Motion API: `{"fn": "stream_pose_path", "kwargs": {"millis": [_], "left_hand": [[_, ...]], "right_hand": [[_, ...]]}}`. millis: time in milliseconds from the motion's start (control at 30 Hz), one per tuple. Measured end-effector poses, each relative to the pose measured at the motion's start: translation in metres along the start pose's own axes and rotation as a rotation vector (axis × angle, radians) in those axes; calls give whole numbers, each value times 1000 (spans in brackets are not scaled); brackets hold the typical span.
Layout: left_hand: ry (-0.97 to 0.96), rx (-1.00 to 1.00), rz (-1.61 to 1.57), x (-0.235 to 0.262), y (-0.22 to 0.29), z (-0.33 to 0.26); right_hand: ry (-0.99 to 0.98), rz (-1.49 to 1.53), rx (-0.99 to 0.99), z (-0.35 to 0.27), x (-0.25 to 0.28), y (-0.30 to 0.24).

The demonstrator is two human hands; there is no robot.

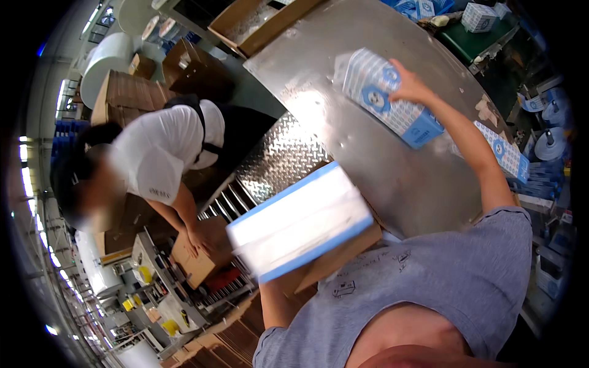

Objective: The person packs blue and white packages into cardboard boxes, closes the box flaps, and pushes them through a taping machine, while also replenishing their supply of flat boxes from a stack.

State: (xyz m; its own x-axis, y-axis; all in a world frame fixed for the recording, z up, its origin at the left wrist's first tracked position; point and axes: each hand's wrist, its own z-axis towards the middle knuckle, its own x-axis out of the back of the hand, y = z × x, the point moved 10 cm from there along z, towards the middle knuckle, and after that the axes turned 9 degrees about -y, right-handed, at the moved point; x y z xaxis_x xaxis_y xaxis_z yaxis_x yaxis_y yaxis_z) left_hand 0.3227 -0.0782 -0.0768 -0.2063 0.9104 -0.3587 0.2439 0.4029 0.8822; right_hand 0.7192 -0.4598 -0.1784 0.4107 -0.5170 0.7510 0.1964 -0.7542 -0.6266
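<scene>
Two white-and-blue packs are in your hands: your right hand (410, 88), upper right of the frame, curls its fingers over one pack (389, 98) on the steel table (368, 165); a blurred pack (300, 221) at centre hides your left hand's grip. Neither looks set down yet, I judge.

We are on a packing floor in a factory or warehouse. Around us we see a broad steel work table (368, 153) with a diamond-plate metal panel (279, 156) at its edge, open cardboard cartons (264, 24) and flat stacks of brown cardboard (132, 92), and many identical blue-and-white packaged boxes (392, 98) on and beyond the table. Beside us a co-worker in a white shirt (165, 147) presses down on a sealed brown carton (199, 254) sitting on a roller conveyor (227, 202) by a carton-sealing machine (165, 288).
</scene>
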Motion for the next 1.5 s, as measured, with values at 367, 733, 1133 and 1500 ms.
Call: {"fn": "stream_pose_path", "kwargs": {"millis": [367,733,1133,1500], "left_hand": [[-618,323,1223,47,-279,6],[-540,737,1463,164,-363,55],[-513,468,1356,196,-373,89],[-400,173,649,77,-259,119]], "right_hand": [[-487,1262,423,-140,-61,-188],[-249,-622,770,-145,-413,-267],[-1010,-371,311,-91,-518,-180],[854,594,-176,-403,-111,-42]]}}
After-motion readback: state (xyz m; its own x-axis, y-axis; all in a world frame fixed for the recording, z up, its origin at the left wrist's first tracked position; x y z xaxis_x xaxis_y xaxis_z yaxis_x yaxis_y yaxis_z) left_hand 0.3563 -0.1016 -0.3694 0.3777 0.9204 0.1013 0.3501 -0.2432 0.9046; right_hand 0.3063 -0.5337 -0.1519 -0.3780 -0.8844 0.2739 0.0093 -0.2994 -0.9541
